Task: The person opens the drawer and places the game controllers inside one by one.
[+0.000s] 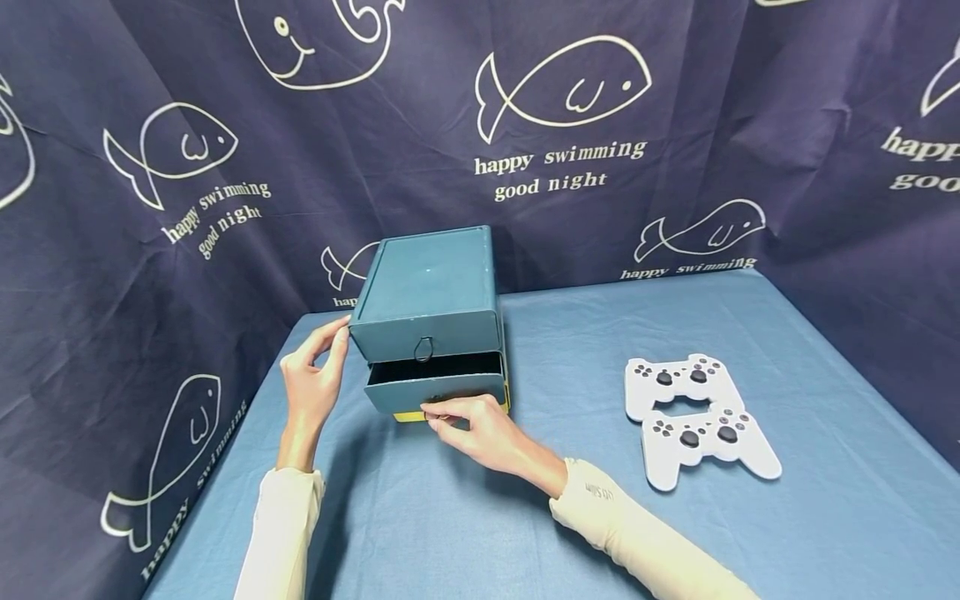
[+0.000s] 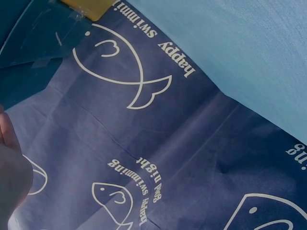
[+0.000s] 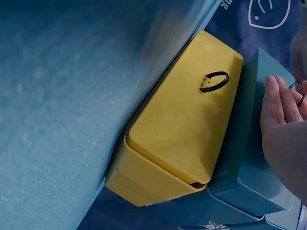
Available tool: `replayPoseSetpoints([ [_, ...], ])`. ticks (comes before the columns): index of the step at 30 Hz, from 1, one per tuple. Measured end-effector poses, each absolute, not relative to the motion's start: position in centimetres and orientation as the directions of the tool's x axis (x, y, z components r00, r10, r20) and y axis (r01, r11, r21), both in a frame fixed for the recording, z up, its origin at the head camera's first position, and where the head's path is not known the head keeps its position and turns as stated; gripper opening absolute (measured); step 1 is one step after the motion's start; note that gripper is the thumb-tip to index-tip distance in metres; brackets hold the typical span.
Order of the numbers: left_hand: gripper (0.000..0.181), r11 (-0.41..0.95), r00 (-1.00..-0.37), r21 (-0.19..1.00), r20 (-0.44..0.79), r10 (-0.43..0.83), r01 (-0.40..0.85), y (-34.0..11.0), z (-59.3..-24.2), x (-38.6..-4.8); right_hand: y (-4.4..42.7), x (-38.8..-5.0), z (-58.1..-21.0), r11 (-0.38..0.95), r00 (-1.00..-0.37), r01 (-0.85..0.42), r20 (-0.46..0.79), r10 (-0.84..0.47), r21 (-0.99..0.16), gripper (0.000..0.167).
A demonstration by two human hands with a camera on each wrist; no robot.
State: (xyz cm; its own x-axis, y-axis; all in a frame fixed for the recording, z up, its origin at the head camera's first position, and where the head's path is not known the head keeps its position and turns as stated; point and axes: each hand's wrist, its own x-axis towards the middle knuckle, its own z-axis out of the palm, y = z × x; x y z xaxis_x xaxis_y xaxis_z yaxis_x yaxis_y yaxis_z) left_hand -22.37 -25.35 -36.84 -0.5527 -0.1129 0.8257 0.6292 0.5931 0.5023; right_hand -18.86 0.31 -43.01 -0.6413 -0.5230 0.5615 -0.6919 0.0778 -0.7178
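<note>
A teal drawer box point(image 1: 431, 279) stands on the blue-covered table, with a loop point(image 1: 424, 348) on its upper front. Below, the middle teal drawer point(image 1: 401, 395) is partly pulled out, its dark inside showing. My right hand point(image 1: 483, 433) is at this drawer's front and pinches its black loop handle point(image 3: 301, 99), partly hidden by the fingers. With extended fingers, my left hand point(image 1: 311, 379) touches the box's upper left front corner. Lowest is a yellow drawer point(image 3: 187, 110) with its own black loop point(image 3: 221, 87), pushed in.
Two white game controllers point(image 1: 682, 387) lie on the table point(image 1: 562, 367) to the right, the nearer one overlapping the other. Dark blue cloth point(image 1: 555, 225) printed with white fish hangs behind the box and along both sides.
</note>
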Motion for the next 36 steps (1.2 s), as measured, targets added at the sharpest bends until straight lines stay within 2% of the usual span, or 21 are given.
replayPoseSetpoints([
  [18,0.023,0.587,-0.568,0.515,0.815,-0.111,0.625,-25.6,-37.0,-22.5,0.5,-17.4,-43.1,0.055,-0.621,-0.705,0.579,-0.528,-0.707,0.027],
  [26,0.023,0.56,-0.537,0.494,0.837,-0.1,0.665,-25.6,-36.9,-22.3,0.5,-16.7,-43.0,0.059,-0.611,-0.717,0.586,-0.532,-0.695,0.027],
  [36,0.023,0.556,-0.534,0.494,0.839,-0.104,0.668,-25.7,-36.9,-22.5,0.7,-16.1,-43.1,0.066,-0.615,-0.709,0.57,-0.544,-0.702,0.027],
])
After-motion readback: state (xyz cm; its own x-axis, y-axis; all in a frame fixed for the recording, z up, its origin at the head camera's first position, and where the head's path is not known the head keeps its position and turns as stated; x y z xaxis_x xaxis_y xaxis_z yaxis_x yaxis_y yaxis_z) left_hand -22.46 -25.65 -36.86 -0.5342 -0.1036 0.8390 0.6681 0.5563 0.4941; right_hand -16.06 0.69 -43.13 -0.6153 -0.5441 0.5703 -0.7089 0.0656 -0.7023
